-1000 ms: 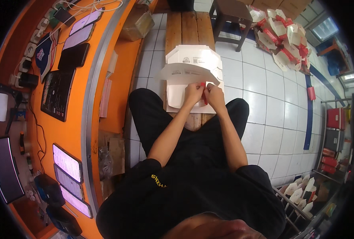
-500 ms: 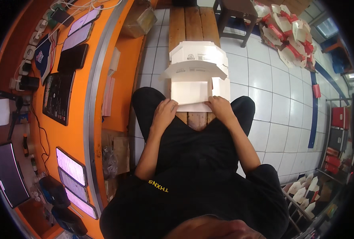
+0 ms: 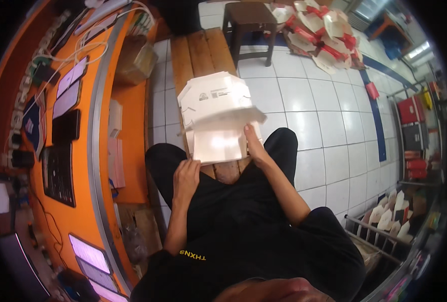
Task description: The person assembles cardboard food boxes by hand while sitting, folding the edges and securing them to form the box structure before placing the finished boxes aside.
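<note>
A partly folded white cardboard box [image 3: 219, 145] sits on the wooden bench between my knees, its near wall raised. Beyond its floor rises a curved flap, blurred by motion. Flat white carton board [image 3: 214, 90] with small dark print lies just past it on the bench. My left hand [image 3: 187, 177] is closed on the box's near left corner, fingertips at its edge. On the right side wall, my right hand [image 3: 254, 144] grips the cardboard with its thumb on top, and its other fingers are mostly hidden behind the wall.
The wooden bench [image 3: 203, 50] runs away from me, with a dark stool [image 3: 250, 22] beside it. Red-and-white boxes [image 3: 324, 38] are piled at the far right. An orange counter [image 3: 82, 171] with phones and a tablet [image 3: 58, 173] stands left. A metal rack [image 3: 369, 234] stands right.
The view has turned, shifting the scene. My right hand has moved from the near right corner farther along the right side wall. My left hand stays at the near left corner.
</note>
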Tool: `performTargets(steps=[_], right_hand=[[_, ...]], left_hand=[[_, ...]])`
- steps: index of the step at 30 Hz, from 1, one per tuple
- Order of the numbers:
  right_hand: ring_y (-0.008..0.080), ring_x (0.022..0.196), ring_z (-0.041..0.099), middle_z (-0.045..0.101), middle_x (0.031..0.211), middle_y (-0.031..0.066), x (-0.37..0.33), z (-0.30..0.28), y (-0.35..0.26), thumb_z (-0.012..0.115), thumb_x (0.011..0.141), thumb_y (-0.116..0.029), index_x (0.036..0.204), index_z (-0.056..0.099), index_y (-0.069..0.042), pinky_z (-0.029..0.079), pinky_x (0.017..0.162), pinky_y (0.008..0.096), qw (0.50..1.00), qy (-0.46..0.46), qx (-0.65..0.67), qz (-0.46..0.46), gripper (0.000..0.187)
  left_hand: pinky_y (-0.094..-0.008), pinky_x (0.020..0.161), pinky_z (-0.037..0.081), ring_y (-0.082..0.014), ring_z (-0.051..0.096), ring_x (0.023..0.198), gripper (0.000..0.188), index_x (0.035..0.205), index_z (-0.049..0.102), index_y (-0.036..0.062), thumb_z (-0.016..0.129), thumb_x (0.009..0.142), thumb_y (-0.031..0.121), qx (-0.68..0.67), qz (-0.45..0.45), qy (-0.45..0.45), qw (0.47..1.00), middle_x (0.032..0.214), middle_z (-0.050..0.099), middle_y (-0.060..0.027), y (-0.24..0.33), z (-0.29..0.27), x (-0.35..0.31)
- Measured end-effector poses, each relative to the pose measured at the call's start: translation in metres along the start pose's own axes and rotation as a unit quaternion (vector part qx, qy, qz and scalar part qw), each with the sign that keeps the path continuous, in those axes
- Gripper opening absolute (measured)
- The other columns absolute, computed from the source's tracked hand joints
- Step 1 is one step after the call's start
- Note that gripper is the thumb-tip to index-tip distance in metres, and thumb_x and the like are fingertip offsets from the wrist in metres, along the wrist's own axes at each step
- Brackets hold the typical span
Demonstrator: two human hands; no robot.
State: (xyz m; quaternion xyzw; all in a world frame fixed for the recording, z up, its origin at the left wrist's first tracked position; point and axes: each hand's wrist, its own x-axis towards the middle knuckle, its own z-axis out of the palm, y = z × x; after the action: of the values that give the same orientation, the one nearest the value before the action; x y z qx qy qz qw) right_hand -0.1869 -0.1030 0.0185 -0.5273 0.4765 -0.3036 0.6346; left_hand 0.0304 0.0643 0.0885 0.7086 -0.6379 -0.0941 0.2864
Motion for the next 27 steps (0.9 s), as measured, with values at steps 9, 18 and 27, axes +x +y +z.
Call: performTargets(steps=[9, 18, 27], right_hand=[[0.0265, 0.145, 0.038, 0.040, 0.158, 0.0170, 0.034, -0.036, -0.041, 0.037, 0.110, -0.044, 0.156, 0.034, 0.000, 0.025, 0.122, 0.0367, 0.931, -0.324, -0.047, 0.161, 0.063], [0.0261, 0.067, 0.067, 0.068, 0.093, 0.0160, 0.213, -0.290, -0.216, 0.057, 0.096, -0.049, 0.116, 0.059, 0.003, 0.056, 0.051, 0.0407, 0.921, 0.158, -0.355, -0.031, 0.056], [0.0538, 0.127, 0.051, 0.048, 0.136, 0.0433, 0.045, -0.050, 0.051, 0.067, 0.092, -0.052, 0.148, 0.037, 0.012, 0.042, 0.109, 0.0508, 0.942, 0.043, -0.331, -0.037, 0.090]], left_hand=[[-0.0355, 0.087, 0.050, -0.0219, 0.063, 0.091, 0.054, 0.143, 0.046, -0.0019, 0.062, 0.094, 0.015, -0.198, -0.051, 0.155, 0.967, 0.110, 0.066, -0.0146, -0.004, -0.017, -0.039], [-0.0296, 0.077, 0.051, -0.0149, 0.059, 0.087, 0.045, 0.143, 0.043, 0.0005, 0.057, 0.104, 0.017, -0.282, -0.201, 0.224, 0.911, 0.106, 0.063, -0.0111, -0.034, 0.007, -0.002], [-0.0519, 0.109, 0.040, -0.0474, 0.050, 0.126, 0.061, 0.139, 0.050, -0.0028, 0.068, 0.092, 0.033, -0.032, -0.306, 0.062, 0.950, 0.132, 0.056, -0.0307, -0.058, 0.088, 0.033]])
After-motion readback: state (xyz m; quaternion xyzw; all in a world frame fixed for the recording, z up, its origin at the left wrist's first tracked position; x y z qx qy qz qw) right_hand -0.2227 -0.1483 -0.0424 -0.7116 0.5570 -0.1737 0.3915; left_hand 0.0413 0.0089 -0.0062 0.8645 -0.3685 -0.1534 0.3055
